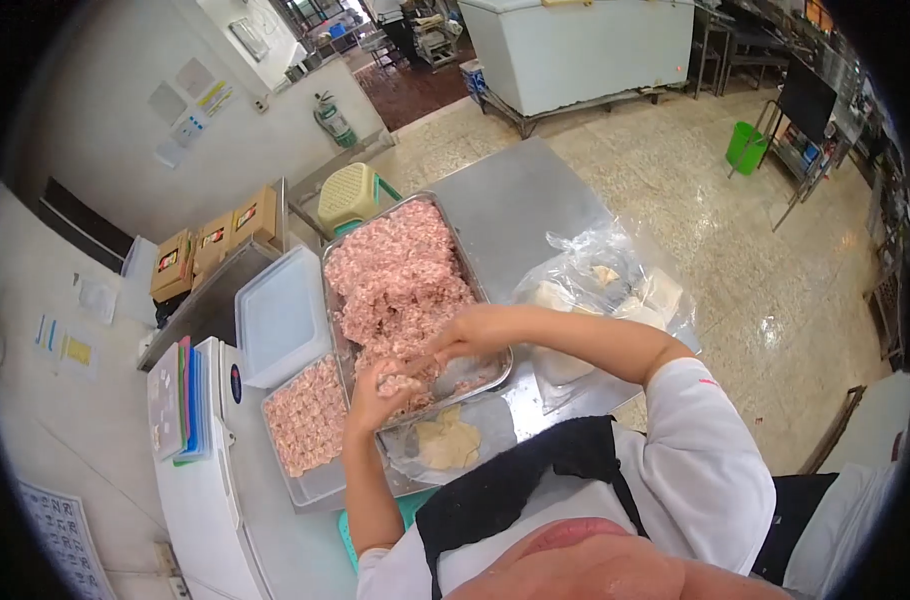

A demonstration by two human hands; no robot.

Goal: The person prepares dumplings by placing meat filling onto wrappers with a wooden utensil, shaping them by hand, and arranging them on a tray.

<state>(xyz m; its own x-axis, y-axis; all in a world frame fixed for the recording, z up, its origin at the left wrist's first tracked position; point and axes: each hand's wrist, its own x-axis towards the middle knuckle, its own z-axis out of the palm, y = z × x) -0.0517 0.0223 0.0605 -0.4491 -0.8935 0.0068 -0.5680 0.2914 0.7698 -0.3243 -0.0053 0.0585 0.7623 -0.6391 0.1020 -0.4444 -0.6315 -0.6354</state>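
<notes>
A large metal tray (494, 374) holds a heap of pink ground meat (400, 255). Over the tray's near end, my left hand (373, 398) is cupped around a small lump of ground meat (400, 384). My right hand (472, 334) reaches in from the right, its fingers closed and pointing toward that lump. Whatever it may hold is too small to make out. Left of the tray, a shallow container (305, 490) is filled with rows of meat-filled pieces (306, 415). Pale, flat dough wrappers (449, 440) lie on plastic close to my body.
Clear plastic bags with pale dough sheets (659, 294) lie on the metal table (520, 190) at right. A translucent lidded box (283, 312) stands left of the tray. Beyond are a yellow stool (350, 194), cardboard boxes (213, 245) and a white chest freezer (580, 55).
</notes>
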